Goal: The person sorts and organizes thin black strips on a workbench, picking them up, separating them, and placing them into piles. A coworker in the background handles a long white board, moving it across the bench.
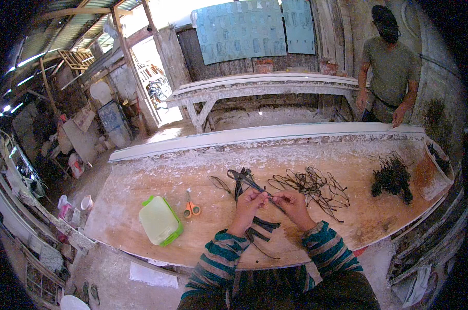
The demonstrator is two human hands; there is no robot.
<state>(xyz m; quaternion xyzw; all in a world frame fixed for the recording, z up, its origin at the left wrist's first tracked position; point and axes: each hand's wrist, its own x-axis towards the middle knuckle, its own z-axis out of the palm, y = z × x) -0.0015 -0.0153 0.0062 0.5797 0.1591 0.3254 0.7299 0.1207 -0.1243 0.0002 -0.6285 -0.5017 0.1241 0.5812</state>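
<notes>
Head view: a thin dark strip [265,192] runs taut between my hands above the near middle of the workbench [141,181]; more dark strips [311,187] lie tangled just beyond. Bench top is worn plywood, white-crusted, in a cluttered shed. Orange-handled scissors [191,208] and a green-lidded container [160,220] lie to my left. My left hand [248,202] and right hand [290,204] each pinch the strip, fingers pressed together.

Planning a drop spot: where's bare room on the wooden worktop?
Bare: the worktop left of the pale lidded plastic box and orange-handled scissors, and the far strip near the white ledge. Crowded: centre, where both hands grip a dark strip, plus the tangled cords and dark clump.
</notes>
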